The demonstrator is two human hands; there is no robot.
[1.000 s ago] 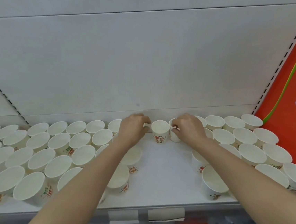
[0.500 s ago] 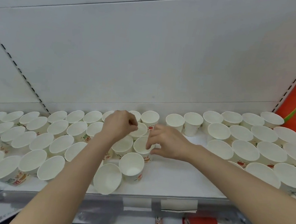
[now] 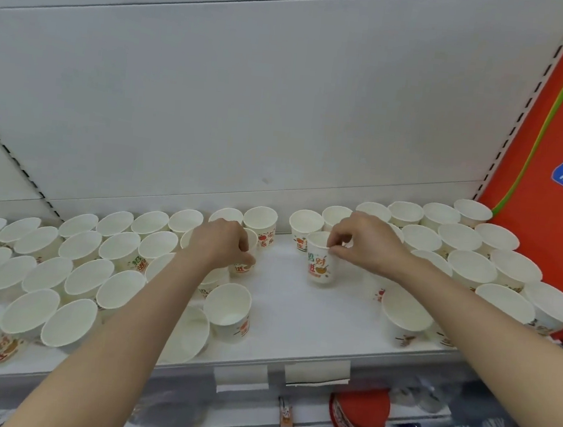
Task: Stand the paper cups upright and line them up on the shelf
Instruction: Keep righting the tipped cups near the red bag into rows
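Starting nearest the camera: two blank label holders [image 3: 316,371] on the front lip of the white shelf [image 3: 297,321]; below it a red cap [image 3: 358,415], partly hidden; both bare forearms reach in over the lip.

Just short of the left hand [image 3: 220,243], an upright paper cup [image 3: 227,311] stands alone near the shelf front; a large block of upright cups [image 3: 62,261] fills the shelf on the outer side of that hand, rims close or touching.

Left hand: fingers curled down around a printed cup [image 3: 244,261], mostly hidden beneath the hand; grip point not clear.

Right hand [image 3: 363,245]: thumb and fingertips pinching the rim of one printed cup [image 3: 320,265]; this cup upright, in the bare gap between the two hands; whether its base touches the shelf cannot be told.

Near the right forearm, one cup at the front [image 3: 404,314]; on the outer side of the right hand, a second block of upright cups [image 3: 475,256].

Beyond both hands, two back-row cups [image 3: 260,223] [image 3: 304,227] stand apart by the white back panel [image 3: 249,107]; far past the right hand, an orange banner [image 3: 559,171] with a blue label.
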